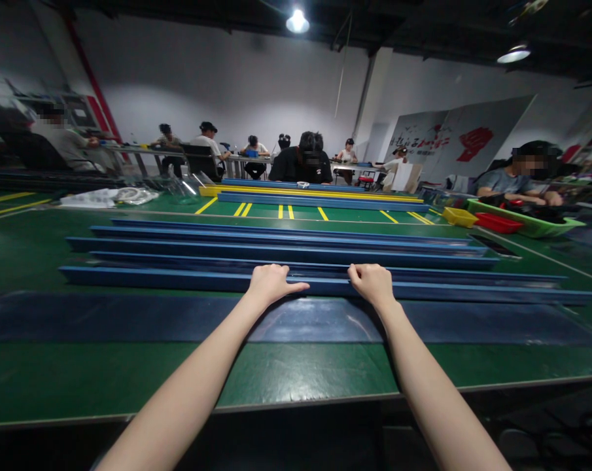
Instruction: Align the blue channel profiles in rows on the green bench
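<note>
Across the green worktop (pixel 300 376) stretches the front blue channel (pixel 330 287), the left hand (pixel 271 282) and right hand (pixel 373 281) set apart along its middle. Both have fingers curled over it, gripping; the left thumb lies extended along its near side. Nearer the person than this channel is a flat dark-blue strip (pixel 320 322); just behind it, another blue channel (pixel 286 252); farther behind, a yellow strip (pixel 325 193) and, rightward, a light-green basket (pixel 551 226).
</note>
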Available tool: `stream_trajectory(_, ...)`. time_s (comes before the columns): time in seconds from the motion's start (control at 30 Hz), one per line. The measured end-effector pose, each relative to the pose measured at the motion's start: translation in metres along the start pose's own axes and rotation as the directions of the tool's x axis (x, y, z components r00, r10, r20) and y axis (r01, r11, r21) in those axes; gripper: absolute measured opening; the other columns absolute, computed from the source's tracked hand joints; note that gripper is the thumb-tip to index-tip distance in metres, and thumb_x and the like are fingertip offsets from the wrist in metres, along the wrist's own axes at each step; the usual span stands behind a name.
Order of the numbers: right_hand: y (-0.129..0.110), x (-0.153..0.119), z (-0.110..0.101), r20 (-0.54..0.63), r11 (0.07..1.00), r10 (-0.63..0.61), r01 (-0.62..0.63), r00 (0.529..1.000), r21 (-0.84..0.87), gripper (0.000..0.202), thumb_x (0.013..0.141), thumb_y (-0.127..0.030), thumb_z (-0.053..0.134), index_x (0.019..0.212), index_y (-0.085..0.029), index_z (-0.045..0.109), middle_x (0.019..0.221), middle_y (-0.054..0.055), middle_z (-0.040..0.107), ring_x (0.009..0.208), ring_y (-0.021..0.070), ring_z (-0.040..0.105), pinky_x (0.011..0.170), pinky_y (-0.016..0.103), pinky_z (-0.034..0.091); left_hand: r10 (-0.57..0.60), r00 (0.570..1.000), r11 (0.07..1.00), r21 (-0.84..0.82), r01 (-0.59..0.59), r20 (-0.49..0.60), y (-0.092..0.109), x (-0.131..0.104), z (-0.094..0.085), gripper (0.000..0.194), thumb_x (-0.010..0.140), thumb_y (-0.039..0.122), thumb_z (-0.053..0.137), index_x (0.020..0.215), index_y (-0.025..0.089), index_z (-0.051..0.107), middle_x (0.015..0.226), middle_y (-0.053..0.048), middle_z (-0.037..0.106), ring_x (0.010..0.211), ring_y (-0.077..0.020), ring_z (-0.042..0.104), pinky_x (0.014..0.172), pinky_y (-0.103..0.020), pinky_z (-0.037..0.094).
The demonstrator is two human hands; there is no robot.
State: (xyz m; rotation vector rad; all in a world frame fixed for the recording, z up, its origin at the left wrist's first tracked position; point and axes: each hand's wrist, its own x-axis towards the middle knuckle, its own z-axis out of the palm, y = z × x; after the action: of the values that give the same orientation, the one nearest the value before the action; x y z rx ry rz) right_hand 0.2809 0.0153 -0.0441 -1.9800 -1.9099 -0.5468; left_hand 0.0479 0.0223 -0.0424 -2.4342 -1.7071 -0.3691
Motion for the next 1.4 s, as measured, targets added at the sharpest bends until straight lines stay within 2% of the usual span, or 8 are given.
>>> stream_trajectory(0.17, -0.002, 0.000, -0.003, -0.006, 0.998, -0.061, 0.061, 0.998, -0.035, 0.045, 0.082, -0.036, 0.032, 0.061, -0.019, 0.067, 0.065, 0.006, 0.067, 0.058, 0.0145, 0.057, 0.049, 0.024, 0.021, 0.001, 1.000, 1.000, -0.004, -0.001, 0.017, 0.000, 0.000, 0.000, 0.072, 0.067, 0.078, 0.028, 0.077, 0.015, 0.062, 0.077, -0.012, 0.065, 0.076, -0.0268, 0.061, 0.062, -0.030, 0.041)
stream_trajectory(0.37, -0.006, -0.002, -0.001, -0.073, 0.996, -0.088, 0.090, 0.993, 0.021, 0.041, 0.082, -0.035, 0.034, 0.057, -0.017, 0.062, 0.064, 0.005, 0.065, 0.057, 0.0120, 0.054, 0.049, 0.024, 0.018, 0.018, 1.000, 1.000, 0.007, -0.018, 0.007, 0.000, 0.000, 0.001, 0.073, 0.067, 0.078, 0.026, 0.076, 0.015, 0.062, 0.076, -0.011, 0.066, 0.076, -0.0266, 0.062, 0.062, -0.030, 0.042)
stream_trajectory(0.57, -0.026, -0.004, 0.002, -0.164, 0.973, -0.159, 0.183, 0.974, 0.141, 0.036, 0.084, -0.033, 0.034, 0.059, -0.017, 0.055, 0.062, 0.002, 0.060, 0.059, 0.0090, 0.051, 0.050, 0.023, 0.019, 0.044, 0.999, 0.999, 0.016, -0.043, -0.010, 0.000, -0.001, 0.000, 0.071, 0.069, 0.077, 0.025, 0.076, 0.017, 0.062, 0.076, -0.010, 0.066, 0.076, -0.0262, 0.062, 0.062, -0.030, 0.043)
stream_trajectory(0.7, -0.036, -0.005, 0.004, -0.160, 0.961, -0.216, 0.239, 0.963, 0.138, 0.035, 0.084, -0.032, 0.033, 0.061, -0.017, 0.055, 0.063, 0.002, 0.060, 0.059, 0.0090, 0.050, 0.051, 0.023, 0.019, 0.050, 0.999, 0.999, 0.019, -0.049, -0.013, 0.000, -0.002, -0.001, 0.069, 0.069, 0.076, 0.026, 0.077, 0.017, 0.062, 0.076, -0.010, 0.066, 0.076, -0.0251, 0.062, 0.063, -0.030, 0.043)
stream_trajectory(0.93, -0.040, -0.001, 0.005, -0.107, 0.986, -0.140, 0.148, 0.984, 0.075, 0.039, 0.083, -0.030, 0.032, 0.060, -0.016, 0.060, 0.065, 0.004, 0.064, 0.056, 0.0112, 0.054, 0.049, 0.025, 0.019, 0.076, 0.997, 0.997, -0.007, -0.076, -0.028, 0.001, -0.004, -0.004, 0.063, 0.071, 0.073, 0.031, 0.078, 0.017, 0.060, 0.077, -0.009, 0.066, 0.076, -0.0245, 0.062, 0.062, -0.029, 0.042)
stream_trajectory(1.17, -0.041, 0.001, 0.006, -0.083, 0.996, -0.081, 0.085, 0.993, 0.037, 0.040, 0.081, -0.029, 0.032, 0.065, -0.015, 0.066, 0.069, 0.008, 0.067, 0.058, 0.0144, 0.058, 0.050, 0.024, 0.027, 0.123, 0.990, 0.991, -0.045, -0.127, -0.074, -0.002, -0.004, -0.006, 0.052, 0.075, 0.066, 0.036, 0.077, 0.018, 0.056, 0.077, -0.005, 0.065, 0.073, -0.0197, 0.060, 0.059, -0.024, 0.038)
stream_trajectory(1.4, -0.025, 0.001, 0.005, -0.057, 1.000, -0.001, 0.002, 0.998, 0.010, 0.040, 0.079, -0.027, 0.033, 0.064, -0.015, 0.068, 0.070, 0.009, 0.068, 0.060, 0.0169, 0.060, 0.052, 0.023, 0.032, 0.217, 0.968, 0.969, -0.088, -0.229, -0.127, 0.000, -0.006, -0.009, 0.041, 0.077, 0.059, 0.042, 0.077, 0.019, 0.054, 0.078, -0.001, 0.062, 0.074, -0.0153, 0.057, 0.059, -0.022, 0.035)
